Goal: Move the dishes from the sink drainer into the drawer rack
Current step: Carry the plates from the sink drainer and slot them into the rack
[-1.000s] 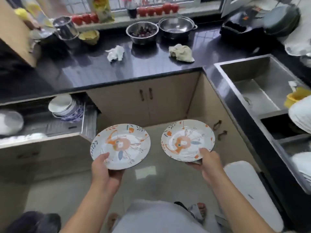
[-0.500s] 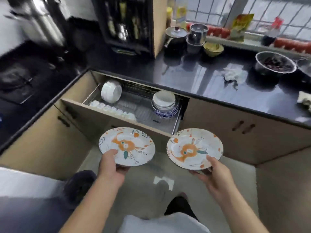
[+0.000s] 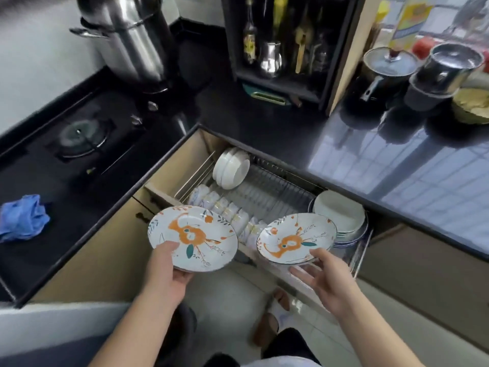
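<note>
My left hand [image 3: 169, 268] grips a white plate with an orange flower pattern [image 3: 195, 237] by its near rim, thumb on top, over the drawer's front edge. My right hand [image 3: 322, 276] holds a second, matching plate [image 3: 296, 238] from below with the thumb on its rim, above the right part of the open drawer rack [image 3: 264, 192]. The wire rack holds white bowls on edge [image 3: 231, 168] at the back left, a row of small cups [image 3: 225, 207] along the front and a stack of plates [image 3: 341, 213] at the right.
A black gas hob [image 3: 79, 139] with a blue cloth [image 3: 22, 217] lies left of the drawer, with a large steel pot [image 3: 129, 38] behind it. A dark shelf of bottles [image 3: 277, 49] and lidded pots [image 3: 423, 67] stand on the black counter [image 3: 397, 160].
I have come closer to the open drawer and turned left. Both plates now hang over the drawer's front, the right one beside the plate stack.
</note>
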